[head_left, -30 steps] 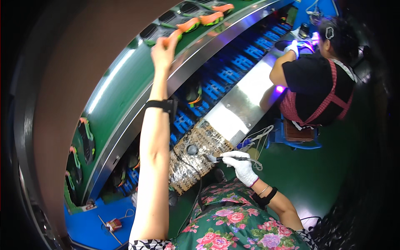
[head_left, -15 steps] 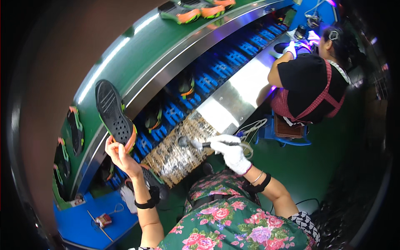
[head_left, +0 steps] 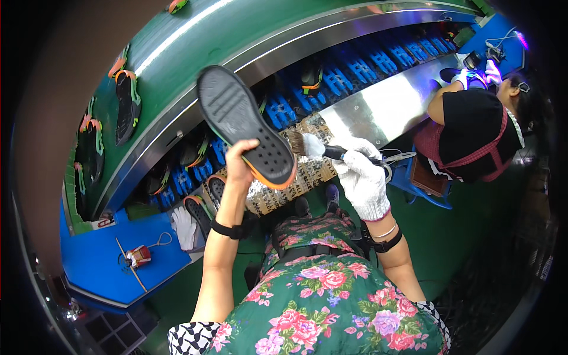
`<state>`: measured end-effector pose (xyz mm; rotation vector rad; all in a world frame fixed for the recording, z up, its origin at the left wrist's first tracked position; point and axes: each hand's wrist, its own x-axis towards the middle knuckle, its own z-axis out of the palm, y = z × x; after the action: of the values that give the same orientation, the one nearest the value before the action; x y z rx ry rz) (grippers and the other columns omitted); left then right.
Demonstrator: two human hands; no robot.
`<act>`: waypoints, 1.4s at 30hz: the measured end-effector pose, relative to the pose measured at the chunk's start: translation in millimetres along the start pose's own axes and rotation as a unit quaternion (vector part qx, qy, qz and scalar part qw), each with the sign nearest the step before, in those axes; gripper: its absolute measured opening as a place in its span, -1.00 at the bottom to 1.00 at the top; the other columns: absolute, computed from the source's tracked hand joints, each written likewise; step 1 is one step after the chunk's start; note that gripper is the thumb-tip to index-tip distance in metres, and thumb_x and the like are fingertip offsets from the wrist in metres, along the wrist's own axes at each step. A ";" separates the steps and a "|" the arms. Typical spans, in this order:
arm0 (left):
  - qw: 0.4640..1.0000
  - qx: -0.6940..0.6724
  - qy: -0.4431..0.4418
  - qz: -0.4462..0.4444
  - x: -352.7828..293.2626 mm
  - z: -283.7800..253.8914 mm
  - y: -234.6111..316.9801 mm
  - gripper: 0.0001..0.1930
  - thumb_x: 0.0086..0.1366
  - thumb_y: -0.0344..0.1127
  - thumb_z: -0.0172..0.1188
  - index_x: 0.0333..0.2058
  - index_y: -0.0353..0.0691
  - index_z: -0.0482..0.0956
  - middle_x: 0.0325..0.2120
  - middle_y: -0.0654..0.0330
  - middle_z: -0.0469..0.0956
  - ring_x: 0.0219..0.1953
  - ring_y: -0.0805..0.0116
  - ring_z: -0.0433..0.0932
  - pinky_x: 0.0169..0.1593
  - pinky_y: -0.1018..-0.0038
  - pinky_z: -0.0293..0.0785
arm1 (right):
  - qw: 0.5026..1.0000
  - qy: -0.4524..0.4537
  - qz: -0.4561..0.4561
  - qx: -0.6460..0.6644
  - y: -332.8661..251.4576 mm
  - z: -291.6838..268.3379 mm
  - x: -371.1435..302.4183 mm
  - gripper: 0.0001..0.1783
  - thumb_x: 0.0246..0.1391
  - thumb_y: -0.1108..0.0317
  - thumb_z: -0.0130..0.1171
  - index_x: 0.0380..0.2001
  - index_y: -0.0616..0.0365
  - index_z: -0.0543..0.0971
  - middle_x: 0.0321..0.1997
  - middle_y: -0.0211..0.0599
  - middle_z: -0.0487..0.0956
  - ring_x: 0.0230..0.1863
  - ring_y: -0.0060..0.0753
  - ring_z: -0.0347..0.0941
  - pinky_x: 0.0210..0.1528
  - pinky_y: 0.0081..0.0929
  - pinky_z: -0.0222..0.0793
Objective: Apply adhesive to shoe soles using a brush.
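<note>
My bare left hand [head_left: 239, 165] grips a black shoe sole [head_left: 234, 109] with an orange and green rim by its holed end. The sole is held up, its grooved black face toward me. In my right hand [head_left: 362, 177], wearing a white knit glove, is a brush [head_left: 313, 147] with a dark handle and brown bristles. The bristle tips are right beside the sole's right edge; whether they touch it I cannot tell. Below both hands lies a ledge wrapped in printed brown tape [head_left: 310, 171].
Several more soles [head_left: 125, 106] lie on the green conveyor [head_left: 177, 65] at far left. Blue racks [head_left: 355, 70] run under its metal edge. A white glove [head_left: 184, 228] and a small red object [head_left: 139, 256] are on the blue table [head_left: 94, 260]. A co-worker [head_left: 467, 127] sits at far right.
The view has shifted. The sole in my left hand has come right and nearer the brush. My right hand has turned the brush so its bristles meet the sole's side in view.
</note>
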<state>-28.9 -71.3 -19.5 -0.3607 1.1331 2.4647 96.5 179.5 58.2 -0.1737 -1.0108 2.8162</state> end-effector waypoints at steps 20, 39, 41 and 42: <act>0.909 -0.326 -0.251 -0.069 -94.5 44.0 -57.5 -0.08 0.38 0.55 -0.38 0.41 -0.04 0.24 0.34 0.19 0.36 0.34 0.15 0.35 0.42 0.16 0.21 | 0.704 -0.186 -0.379 -0.571 6.1 55.5 16.6 -0.76 -0.11 0.61 0.41 -0.28 0.23 0.71 -0.24 -0.13 0.73 -0.24 -0.16 0.67 -0.18 -0.35 0.55; 0.993 -0.049 -0.075 -0.083 -94.2 45.3 -69.7 0.15 0.15 0.78 -0.47 0.27 -0.16 0.39 0.15 0.10 0.51 0.19 0.14 0.50 0.33 0.14 0.36 | 0.703 -0.209 -0.323 -0.599 25.3 36.3 -16.7 -0.59 -0.02 0.48 0.35 -0.02 0.10 0.70 -0.01 -0.18 0.69 -0.01 -0.10 0.61 0.08 -0.17 0.48; 0.992 0.062 -0.101 -0.033 -87.4 20.0 -75.4 0.18 0.10 0.81 -0.47 0.24 -0.15 0.42 0.11 0.11 0.55 0.15 0.15 0.52 0.32 0.13 0.36 | 0.723 -0.258 -0.321 -0.555 8.0 60.5 -9.4 -0.67 -0.02 0.47 0.38 -0.11 0.13 0.73 -0.09 -0.22 0.72 -0.08 -0.16 0.64 0.02 -0.24 0.52; 0.993 0.027 -0.115 -0.026 -81.4 10.6 -77.6 0.11 0.17 0.76 -0.45 0.28 -0.09 0.38 0.17 0.16 0.50 0.19 0.17 0.48 0.35 0.14 0.32 | 0.756 -0.227 -0.308 -0.531 9.4 55.9 -6.8 -0.69 -0.03 0.47 0.39 -0.14 0.15 0.74 -0.13 -0.23 0.73 -0.10 -0.18 0.65 -0.01 -0.26 0.53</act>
<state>78.2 -37.8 -32.4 -0.0857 1.0761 2.3545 93.4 136.3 95.5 0.6441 -2.1561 1.4277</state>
